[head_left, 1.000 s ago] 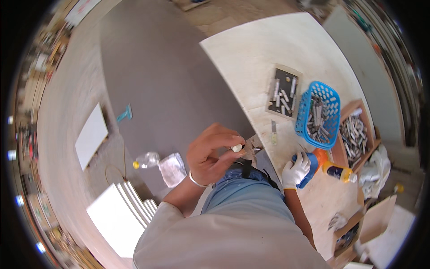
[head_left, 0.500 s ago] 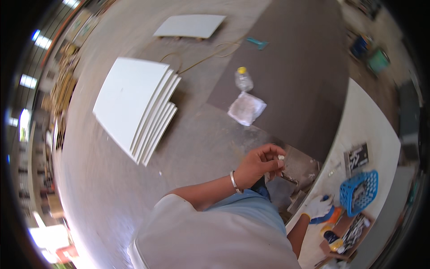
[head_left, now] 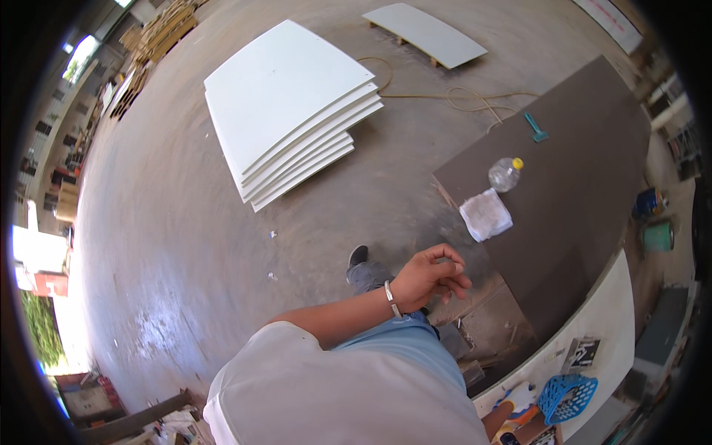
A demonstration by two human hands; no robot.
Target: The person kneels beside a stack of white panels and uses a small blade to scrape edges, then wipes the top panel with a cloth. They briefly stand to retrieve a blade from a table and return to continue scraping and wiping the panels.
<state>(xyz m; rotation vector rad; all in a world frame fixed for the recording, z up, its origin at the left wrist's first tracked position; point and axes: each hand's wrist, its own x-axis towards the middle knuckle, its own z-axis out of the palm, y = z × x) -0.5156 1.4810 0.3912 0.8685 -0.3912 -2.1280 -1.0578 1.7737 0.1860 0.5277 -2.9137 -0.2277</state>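
Over the floor, my bare left hand [head_left: 432,277] hangs in front of my body, a silver bangle [head_left: 391,298] at its wrist. Its fingers curl in loosely, and whether something small sits inside is hidden. My right hand [head_left: 521,397], in a white work glove, is low at the right, over a white-topped bench [head_left: 604,326]. Blue and orange material shows beside it, and its fingers are too small and covered to read. A blue perforated plastic basket [head_left: 565,398] stands just right of that glove. A shallow box [head_left: 583,354] with small metal parts lies beyond the basket.
A dark brown board [head_left: 586,170] carries a folded white cloth [head_left: 486,215], a clear bottle [head_left: 505,175] with a yellow cap and a teal scraper-like tool [head_left: 535,128]. White panels [head_left: 289,89] are stacked on the floor ahead; another white panel [head_left: 426,33] and a yellow hose [head_left: 460,95] lie farther off.
My view has swung left, so the panels and board appear shifted rightward. The small white piece between my left thumb and finger no longer shows. My gloved right hand stays by the basket.
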